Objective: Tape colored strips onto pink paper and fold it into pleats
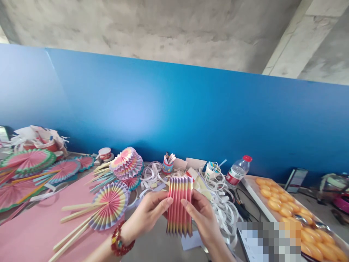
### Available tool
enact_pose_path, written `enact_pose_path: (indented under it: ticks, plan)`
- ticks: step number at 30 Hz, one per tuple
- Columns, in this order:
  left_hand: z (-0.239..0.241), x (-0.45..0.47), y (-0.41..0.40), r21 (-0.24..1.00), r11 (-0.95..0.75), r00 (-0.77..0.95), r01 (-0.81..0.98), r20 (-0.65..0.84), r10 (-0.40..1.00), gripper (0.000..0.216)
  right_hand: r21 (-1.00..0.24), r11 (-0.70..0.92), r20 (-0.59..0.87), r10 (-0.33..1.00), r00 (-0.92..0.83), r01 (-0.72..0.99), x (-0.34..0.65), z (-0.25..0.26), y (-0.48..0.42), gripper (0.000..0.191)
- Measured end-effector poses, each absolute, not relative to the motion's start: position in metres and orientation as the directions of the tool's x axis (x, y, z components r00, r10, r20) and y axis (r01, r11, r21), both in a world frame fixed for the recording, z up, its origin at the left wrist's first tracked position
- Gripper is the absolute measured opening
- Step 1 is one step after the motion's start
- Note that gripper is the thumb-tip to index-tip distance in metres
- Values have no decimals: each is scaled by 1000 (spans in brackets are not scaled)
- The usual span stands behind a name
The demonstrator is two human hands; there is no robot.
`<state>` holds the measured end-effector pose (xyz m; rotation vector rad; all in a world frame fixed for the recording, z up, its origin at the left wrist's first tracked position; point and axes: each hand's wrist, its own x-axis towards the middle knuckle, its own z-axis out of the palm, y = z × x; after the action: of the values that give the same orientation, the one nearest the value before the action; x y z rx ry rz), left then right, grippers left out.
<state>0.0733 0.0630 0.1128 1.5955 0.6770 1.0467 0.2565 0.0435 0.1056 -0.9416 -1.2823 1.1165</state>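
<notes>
A pleated paper strip (180,209), folded accordion-style in pink, red and yellow, is held upright in front of me. My left hand (155,207) grips its left edge, thumb on the front face. On the opposite edge my right hand (200,207) pinches it the same way; the fingers behind the paper are partly hidden. Left of my hands, a round pleated paper fan (110,205) with pale wooden sticks lies on a pink sheet (35,233). Behind it stands a stack of similar fans (127,163).
More paper fans (29,160) lie at the far left. Curled white paper strips (223,211) spread to the right, near a cup of pens (168,165) and a plastic bottle (238,170). A tray of orange rounded items (282,203) sits at right. A blue partition (174,109) rises behind.
</notes>
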Motion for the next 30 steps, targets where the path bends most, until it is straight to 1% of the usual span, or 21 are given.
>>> enact_pose_path:
  ticks: [2,6,13,18,24,27,30]
  plan:
    - [114,72,63,952,-303,508,-33,277,816,42,-966,239,244,968,-49,-99,256,106,44,27]
    - [114,70,63,928,-368,487,55,296,821,43,-964,239,247,967,-57,-117,255,107,44,24]
    - [116,71,64,913,-401,478,73,321,818,41,-965,243,251,966,-67,-102,255,107,43,26]
    - [121,73,62,935,-355,525,1,302,796,37,-966,250,253,966,-55,-61,254,108,42,28]
    - [122,74,59,943,-332,509,-10,290,810,37,-964,259,262,963,-55,-54,255,108,42,28]
    - [121,76,60,946,-323,509,-38,296,808,35,-962,272,273,961,-47,-23,256,106,42,27]
    - [119,77,61,957,-278,518,-84,280,808,33,-958,287,286,957,-37,23,256,105,42,28]
